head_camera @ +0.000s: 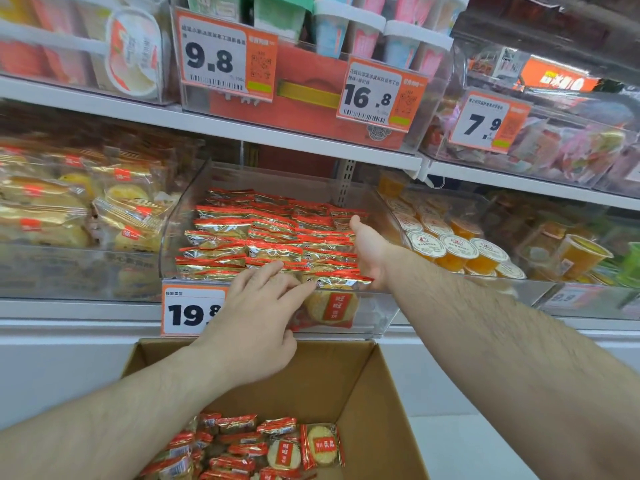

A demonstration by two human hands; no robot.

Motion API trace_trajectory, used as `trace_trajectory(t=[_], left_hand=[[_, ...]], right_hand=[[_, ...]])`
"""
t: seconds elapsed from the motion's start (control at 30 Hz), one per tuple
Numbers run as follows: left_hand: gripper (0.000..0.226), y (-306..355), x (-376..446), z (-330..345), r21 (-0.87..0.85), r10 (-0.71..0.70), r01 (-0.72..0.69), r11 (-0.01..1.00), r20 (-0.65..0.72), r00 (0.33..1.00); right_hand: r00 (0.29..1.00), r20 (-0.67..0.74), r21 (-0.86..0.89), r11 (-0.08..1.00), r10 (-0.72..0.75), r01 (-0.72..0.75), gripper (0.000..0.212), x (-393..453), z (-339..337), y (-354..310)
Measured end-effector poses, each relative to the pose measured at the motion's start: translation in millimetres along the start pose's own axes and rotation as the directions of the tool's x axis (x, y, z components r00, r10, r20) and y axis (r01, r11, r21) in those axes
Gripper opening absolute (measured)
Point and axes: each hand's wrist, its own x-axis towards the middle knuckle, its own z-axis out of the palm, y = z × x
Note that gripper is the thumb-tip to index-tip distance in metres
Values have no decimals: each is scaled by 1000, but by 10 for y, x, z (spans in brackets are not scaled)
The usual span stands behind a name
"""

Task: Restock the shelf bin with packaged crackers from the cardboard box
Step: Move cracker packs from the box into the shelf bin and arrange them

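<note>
Head view. I read the price tag [191, 311] on the front of the clear shelf bin [180, 216] as "19.8", its last digit partly behind the left hand [254, 323]. Tags on the shelf above read "9.8" [227, 55], "16.8" [379, 95] and "7.9" [490, 121]; the smaller print is too fine for me to read.

Crackers in the bin [270, 237]: red-and-gold foil packs stood in tight rows, filling it nearly to the front lip. One pack seen flat through the front wall shows a round cracker and a red label with white characters.

Left grip: fingers straight, spread, tips resting on the front row of packs at the lip; holding nothing. Right hand [369, 252]: reached in at the right end of the rows, thumb up; its fingers lie behind the packs, so I cannot tell whether that grip holds anything.

Cardboard box [363, 393] sits directly below the bin, flaps open, loose cracker packs [273, 448] on its floor, much bare cardboard above them.

Neighbouring bins: wrapped cakes [69, 209] to the left, sealed jelly cups [450, 251] to the right
</note>
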Motion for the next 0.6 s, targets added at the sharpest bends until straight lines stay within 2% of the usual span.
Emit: trace_trajectory(t=[0.1, 0.17, 0.27, 0.37, 0.43, 0.5, 0.53, 0.57, 0.6], left_hand=[[66, 43, 22, -19, -23, -31, 32, 999, 29, 999], [65, 65, 31, -48, -2, -46, 47, 999, 62, 997], [64, 85, 44, -111, -53, -74, 80, 995, 99, 992], [63, 74, 29, -139, -84, -73, 82, 993, 106, 992], [60, 78, 11, -181, -88, -40, 44, 995, 50, 998], [52, 88, -6, -214, -77, 51, -56, 995, -63, 997], [48, 99, -21, -230, -76, 96, -105, 992, -108, 989], [45, 121, -52, -243, -85, 124, -135, 987, -121, 985], [42, 150, -103, -251, -110, 138, -149, 983, -102, 985]], right_hand=[[988, 130, 90, 991, 85, -97, 76, 59, 17, -31], [984, 162, 80, 993, 73, -86, 73, 128, 0, -4], [988, 145, 19, 999, 44, -47, 56, 140, 1, 21], [985, 137, 106, 987, 109, -124, 67, 196, -18, 31], [993, 77, 47, 995, 90, -93, 69, 234, -12, 30], [992, -116, -119, 992, -45, 31, 71, 161, 18, 57], [950, -237, -245, 959, -205, 146, 66, 93, 29, 109], [850, -332, -406, 876, -409, 262, 52, -5, 45, 190], [708, -362, -539, 756, -606, 372, 37, -139, 76, 304]])
